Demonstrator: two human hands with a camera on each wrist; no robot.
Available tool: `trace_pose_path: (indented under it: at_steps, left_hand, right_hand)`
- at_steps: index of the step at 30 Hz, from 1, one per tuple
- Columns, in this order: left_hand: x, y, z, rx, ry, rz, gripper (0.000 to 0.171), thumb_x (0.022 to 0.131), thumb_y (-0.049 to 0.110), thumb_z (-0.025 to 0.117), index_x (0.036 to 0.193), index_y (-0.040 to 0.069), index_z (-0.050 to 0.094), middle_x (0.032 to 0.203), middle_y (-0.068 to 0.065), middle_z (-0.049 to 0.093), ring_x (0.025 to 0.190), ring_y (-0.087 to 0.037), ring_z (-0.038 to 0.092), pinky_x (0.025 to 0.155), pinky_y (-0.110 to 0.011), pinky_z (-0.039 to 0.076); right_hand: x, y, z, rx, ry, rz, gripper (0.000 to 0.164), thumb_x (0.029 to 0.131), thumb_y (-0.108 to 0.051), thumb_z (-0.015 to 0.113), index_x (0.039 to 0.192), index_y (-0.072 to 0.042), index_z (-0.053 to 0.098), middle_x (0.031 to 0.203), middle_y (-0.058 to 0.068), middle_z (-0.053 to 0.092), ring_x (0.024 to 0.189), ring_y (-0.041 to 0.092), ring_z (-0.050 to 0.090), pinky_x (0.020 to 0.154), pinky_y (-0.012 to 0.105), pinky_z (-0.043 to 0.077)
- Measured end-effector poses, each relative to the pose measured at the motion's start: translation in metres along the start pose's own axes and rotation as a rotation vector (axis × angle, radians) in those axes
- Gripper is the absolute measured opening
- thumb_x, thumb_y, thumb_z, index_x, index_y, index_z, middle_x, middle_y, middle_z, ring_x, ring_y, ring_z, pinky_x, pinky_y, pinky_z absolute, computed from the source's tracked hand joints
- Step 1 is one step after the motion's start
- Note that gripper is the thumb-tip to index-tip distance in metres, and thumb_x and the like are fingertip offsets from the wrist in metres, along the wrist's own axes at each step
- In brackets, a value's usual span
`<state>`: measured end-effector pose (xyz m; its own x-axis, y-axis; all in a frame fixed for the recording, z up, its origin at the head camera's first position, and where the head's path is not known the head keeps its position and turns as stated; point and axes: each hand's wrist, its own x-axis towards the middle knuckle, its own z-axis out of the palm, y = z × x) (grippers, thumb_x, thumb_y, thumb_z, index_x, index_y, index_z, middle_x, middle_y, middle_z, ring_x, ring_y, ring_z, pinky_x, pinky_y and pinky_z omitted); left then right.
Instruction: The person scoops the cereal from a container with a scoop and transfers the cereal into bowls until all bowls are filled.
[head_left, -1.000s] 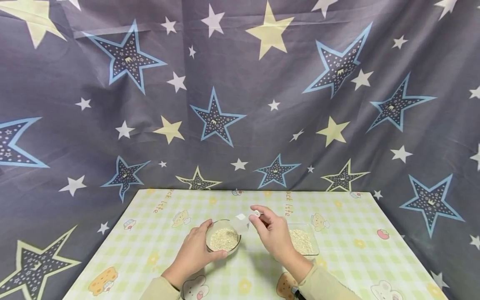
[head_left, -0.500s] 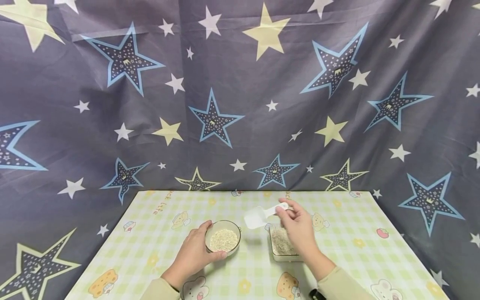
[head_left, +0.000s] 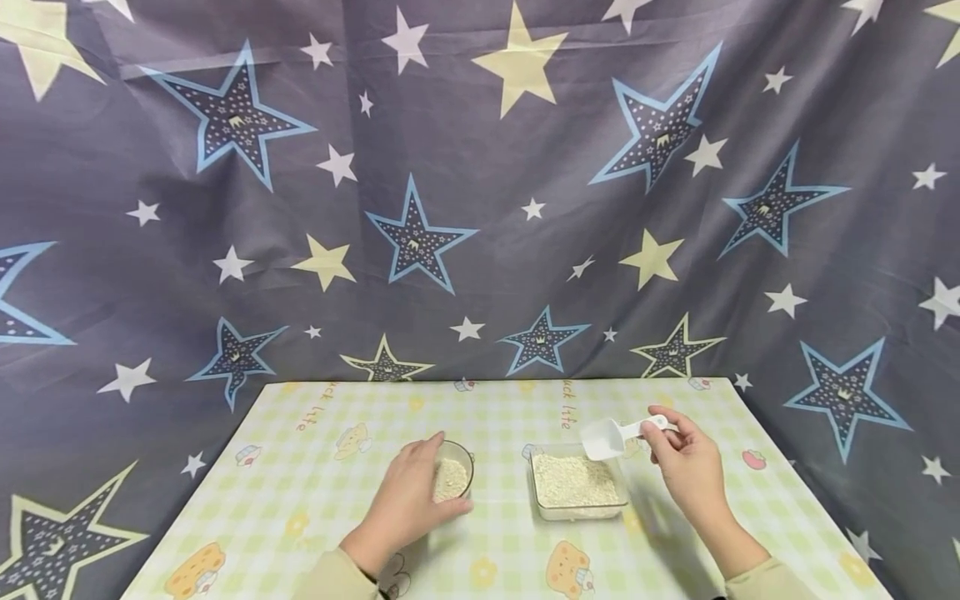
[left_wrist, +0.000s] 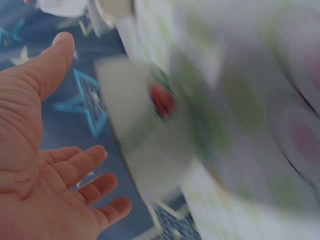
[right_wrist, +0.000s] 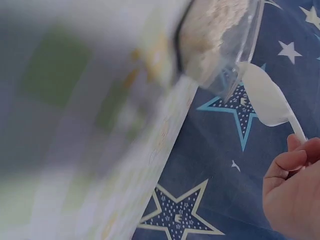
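Observation:
My left hand (head_left: 408, 492) is at the left side of a small round glass bowl (head_left: 471, 468) with pale flakes in it, partly covering it from above. The left wrist view has its thumb and fingers (left_wrist: 82, 167) spread apart, with nothing in the palm. Between thumb and fingers, my right hand (head_left: 692, 471) pinches the handle of a white scoop (head_left: 603, 440). The scoop's head overlaps the back right corner of a rectangular glass container (head_left: 577, 513) in the head view. Pale flakes (head_left: 573, 481) fill much of that container.
A green-and-white checked cloth (head_left: 480, 575) with cartoon prints covers the table. Behind the table's far edge hangs a dark curtain (head_left: 465, 283) with stars. The bowl and the container stand apart, with a stretch of cloth between them.
My right hand has carried the scoop from beside the bowl rightward past the container, uncovering the container. My left hand has shifted further over the bowl. The head view has turned slightly right.

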<state>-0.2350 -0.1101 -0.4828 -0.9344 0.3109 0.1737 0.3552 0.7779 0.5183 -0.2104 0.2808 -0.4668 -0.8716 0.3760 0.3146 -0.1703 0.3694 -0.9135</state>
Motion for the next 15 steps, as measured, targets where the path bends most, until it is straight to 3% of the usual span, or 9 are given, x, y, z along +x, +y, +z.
trace_pose_path:
  at_steps: [4, 7, 9, 11, 15]
  left_hand:
    - [0.010, 0.029, 0.013, 0.005, -0.045, 0.081, 0.111, 0.079, 0.055, 0.092, 0.162, 0.001, 0.041, 0.159, -0.022, 0.054, 0.151, -0.047, 0.044, 0.126, -0.065, 0.036]
    - [0.019, 0.046, 0.028, 0.042, -0.082, 0.137, 0.110, 0.080, 0.056, 0.090, 0.163, 0.002, 0.041, 0.161, -0.020, 0.053, 0.153, -0.045, 0.044, 0.128, -0.062, 0.035]
    - [0.024, 0.057, 0.038, 0.066, -0.108, 0.165, 0.110, 0.081, 0.057, 0.089, 0.163, 0.002, 0.041, 0.162, -0.017, 0.053, 0.153, -0.043, 0.044, 0.130, -0.060, 0.034]
    - [0.028, 0.066, 0.047, 0.082, -0.134, 0.180, 0.108, 0.081, 0.057, 0.089, 0.163, 0.003, 0.041, 0.163, -0.016, 0.053, 0.153, -0.042, 0.045, 0.130, -0.058, 0.034]
    - [0.036, 0.079, 0.058, 0.078, -0.187, 0.169, 0.108, 0.083, 0.057, 0.088, 0.164, 0.003, 0.039, 0.165, -0.014, 0.050, 0.155, -0.040, 0.043, 0.132, -0.057, 0.033]
  right_hand:
    - [-0.004, 0.005, -0.002, -0.142, 0.003, -0.214, 0.023, 0.100, -0.010, 0.076, 0.123, -0.009, 0.075, 0.060, -0.011, 0.060, 0.051, 0.001, 0.049, 0.040, 0.019, 0.036]
    - [-0.006, 0.005, 0.000, -0.222, 0.001, -0.434, 0.026, 0.095, -0.002, 0.079, 0.119, -0.009, 0.077, 0.059, -0.009, 0.058, 0.049, -0.004, 0.043, 0.041, 0.015, 0.035]
    - [-0.008, 0.005, 0.002, -0.271, -0.006, -0.597, 0.032, 0.089, 0.003, 0.082, 0.118, -0.007, 0.077, 0.063, -0.008, 0.063, 0.051, -0.005, 0.043, 0.044, 0.012, 0.037]
    - [-0.010, 0.005, 0.003, -0.336, -0.020, -0.759, 0.034, 0.085, 0.003, 0.083, 0.118, -0.006, 0.077, 0.073, -0.003, 0.074, 0.055, -0.002, 0.054, 0.051, 0.012, 0.048]
    - [-0.014, 0.006, 0.006, -0.447, -0.074, -1.003, 0.020, 0.103, -0.017, 0.071, 0.120, -0.006, 0.077, 0.082, 0.001, 0.079, 0.061, 0.006, 0.065, 0.060, 0.020, 0.058]
